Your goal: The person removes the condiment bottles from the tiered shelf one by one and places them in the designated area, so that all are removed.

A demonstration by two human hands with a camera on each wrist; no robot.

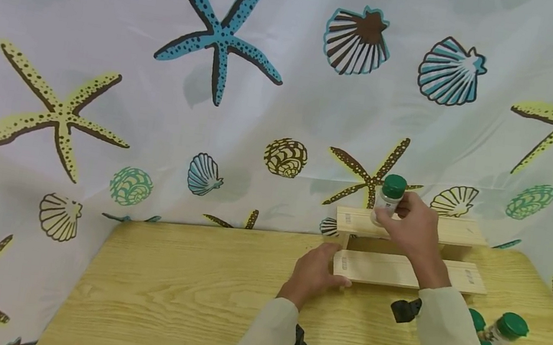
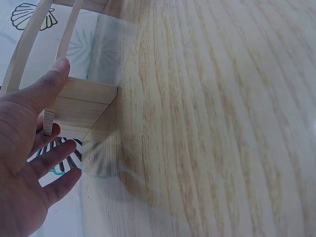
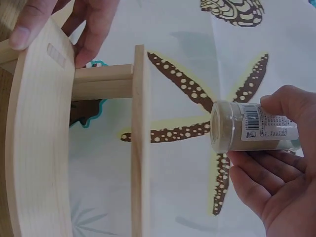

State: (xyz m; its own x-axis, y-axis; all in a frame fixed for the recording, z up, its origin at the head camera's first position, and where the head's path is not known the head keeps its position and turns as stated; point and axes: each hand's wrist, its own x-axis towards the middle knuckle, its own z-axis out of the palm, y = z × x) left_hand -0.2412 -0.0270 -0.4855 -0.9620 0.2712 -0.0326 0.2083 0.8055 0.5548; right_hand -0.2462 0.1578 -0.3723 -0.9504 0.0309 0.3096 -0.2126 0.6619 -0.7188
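Observation:
My right hand (image 1: 415, 226) holds a clear spice jar (image 1: 388, 206) with a green lid. In the head view the jar appears upright at the upper board (image 1: 455, 231) of a two-step wooden rack. The right wrist view shows the jar's base (image 3: 220, 126) apart from the rack, with thumb and fingers around its labelled side. With my left hand (image 1: 312, 273) I grip the left end of the lower board (image 1: 401, 271). The left thumb (image 2: 52, 81) lies along the front edge and the fingers reach behind the board.
Several green-lidded spice jars (image 1: 507, 329) stand on the wooden table (image 1: 172, 294) at the right, partly behind my right sleeve. A shell and starfish patterned cloth (image 1: 240, 125) hangs right behind the rack. A black wrist mount (image 1: 405, 310) sits under the right wrist.

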